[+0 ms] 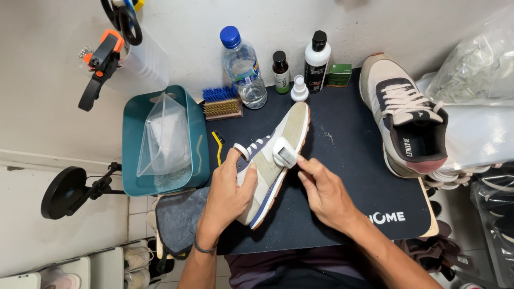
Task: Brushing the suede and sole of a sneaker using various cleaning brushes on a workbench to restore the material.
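Left hand (229, 190) is wrapped round the heel half of the sneaker (274, 160), tilted on the bench mat (348, 160); right hand (321, 190) pinches a small white brush (284, 154) against its side. Risks: press too hard and the suede scuffs, shoe may twist in your grip; water bottle (243, 67) beyond your hands could tip

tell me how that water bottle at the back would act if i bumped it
The water bottle stands tall and narrow, so it would probably tip rather than slide. It looks only partly full, so likely light. Once on its side, its round body would likely roll toward the brush or dropper bottle.
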